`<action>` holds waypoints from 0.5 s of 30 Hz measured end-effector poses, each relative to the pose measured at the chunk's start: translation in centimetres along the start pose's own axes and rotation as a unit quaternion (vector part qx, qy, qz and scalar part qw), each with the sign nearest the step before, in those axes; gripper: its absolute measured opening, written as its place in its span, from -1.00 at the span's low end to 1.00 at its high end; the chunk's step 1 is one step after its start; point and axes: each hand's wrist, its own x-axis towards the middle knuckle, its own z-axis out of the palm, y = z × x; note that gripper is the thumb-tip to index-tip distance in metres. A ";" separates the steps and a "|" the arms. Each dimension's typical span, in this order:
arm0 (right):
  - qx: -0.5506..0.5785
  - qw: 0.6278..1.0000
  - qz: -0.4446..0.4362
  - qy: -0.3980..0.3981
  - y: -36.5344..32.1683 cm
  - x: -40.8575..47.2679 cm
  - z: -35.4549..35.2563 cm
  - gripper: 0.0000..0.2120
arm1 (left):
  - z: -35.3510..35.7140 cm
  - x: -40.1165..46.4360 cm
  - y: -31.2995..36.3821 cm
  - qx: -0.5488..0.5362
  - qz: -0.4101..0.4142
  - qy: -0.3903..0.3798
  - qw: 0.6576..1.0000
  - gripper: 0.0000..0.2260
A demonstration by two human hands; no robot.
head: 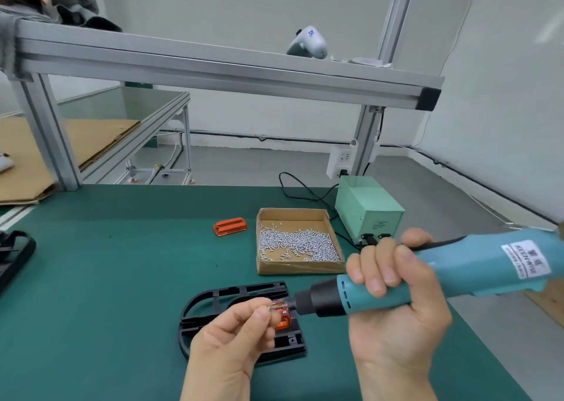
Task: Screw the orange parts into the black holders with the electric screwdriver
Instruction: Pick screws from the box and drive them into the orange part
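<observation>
Fingertips (262, 313) of the left hand (235, 336) pinched a small silver screw (272, 308) toward the bit, while the right hand (393, 303) wrapped round the teal electric screwdriver (427, 274), poised above the translucent orange part (283, 319) seated in its black plastic holder (241, 312).

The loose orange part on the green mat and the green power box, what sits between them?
In the head view, an open cardboard box of small silver screws lies between the flat orange plastic part and the pale green metal power box.

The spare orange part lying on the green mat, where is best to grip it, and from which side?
Probably from above, pinching the two long edges of the orange part. It lies flat and apart from the cardboard box of screws, so both sides look free.
</observation>
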 end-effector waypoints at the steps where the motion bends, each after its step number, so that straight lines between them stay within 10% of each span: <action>1: 0.005 1.000 -0.001 0.010 0.1 0.1 -0.1 -0.82 | 0.1 0.0 0.0 0.002 -0.002 0.003 1.000 -0.87; 9: 0.026 0.998 0.025 0.058 0.9 0.5 -0.6 -0.82 | 0.5 -0.2 0.0 -0.004 -0.081 0.000 0.997 -0.91; 11: 0.029 0.997 0.029 0.061 1.2 0.5 -0.5 -0.82 | 0.2 -0.2 -0.3 0.010 -0.085 -0.007 0.996 -0.65; 15: 0.026 0.994 0.042 0.095 1.5 0.6 -0.3 -0.83 | -0.3 0.4 -0.1 0.039 -0.040 0.016 0.998 -0.89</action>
